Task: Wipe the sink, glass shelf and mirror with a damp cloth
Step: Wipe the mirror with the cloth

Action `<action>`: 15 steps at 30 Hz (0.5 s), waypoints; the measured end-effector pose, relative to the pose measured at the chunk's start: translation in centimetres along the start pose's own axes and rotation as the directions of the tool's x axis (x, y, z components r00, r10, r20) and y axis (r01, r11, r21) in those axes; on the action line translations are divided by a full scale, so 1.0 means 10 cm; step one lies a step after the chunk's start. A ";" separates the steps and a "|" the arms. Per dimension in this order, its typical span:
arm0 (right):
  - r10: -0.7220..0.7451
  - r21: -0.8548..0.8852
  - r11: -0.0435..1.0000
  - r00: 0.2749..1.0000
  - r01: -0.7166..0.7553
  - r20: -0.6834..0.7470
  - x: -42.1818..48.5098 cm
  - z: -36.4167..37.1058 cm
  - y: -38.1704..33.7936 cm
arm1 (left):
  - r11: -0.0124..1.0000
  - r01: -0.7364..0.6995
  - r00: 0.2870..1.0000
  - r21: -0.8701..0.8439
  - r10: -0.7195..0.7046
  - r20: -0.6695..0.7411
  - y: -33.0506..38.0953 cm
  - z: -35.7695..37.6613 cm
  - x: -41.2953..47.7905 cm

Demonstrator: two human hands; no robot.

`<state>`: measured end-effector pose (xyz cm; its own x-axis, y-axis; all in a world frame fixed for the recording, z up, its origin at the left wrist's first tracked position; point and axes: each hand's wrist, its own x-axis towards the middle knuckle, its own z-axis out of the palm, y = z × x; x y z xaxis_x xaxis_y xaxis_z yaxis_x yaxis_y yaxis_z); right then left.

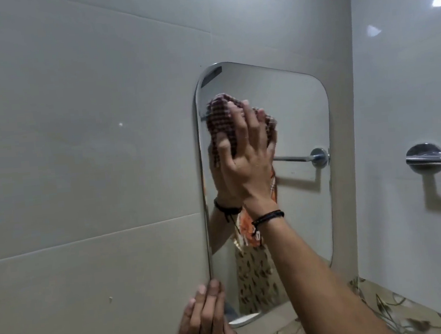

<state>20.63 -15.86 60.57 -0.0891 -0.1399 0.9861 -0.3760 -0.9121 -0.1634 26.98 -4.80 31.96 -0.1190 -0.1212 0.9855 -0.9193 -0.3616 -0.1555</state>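
A rounded rectangular mirror [298, 121] hangs on the pale tiled wall. My right hand [247, 150] presses a red checked cloth [221, 121] flat against the mirror's upper left part, fingers spread over the cloth. My left hand [206, 321] rests with straight fingers on the mirror's lower left edge. The mirror reflects my arm and patterned clothing. The sink and glass shelf are out of view.
A chrome towel bar [428, 159] is fixed to the right-hand wall, and its reflection shows in the mirror. A floral tile border [389, 312] runs along the lower right. Large plain tiles [78, 153] cover the wall left of the mirror.
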 end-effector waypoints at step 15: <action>-0.149 -0.002 0.989 0.988 0.149 -0.028 0.38 0.04 -0.25 | 0.999 -0.042 0.999 -0.034 0.041 -0.004 -0.12 0.31 -0.06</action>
<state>21.55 -14.28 64.77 -0.0576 0.0081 0.9983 -0.3867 -0.9221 -0.0148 29.31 -7.15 31.39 -0.1585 -0.1327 0.9784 -0.9256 -0.3250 -0.1940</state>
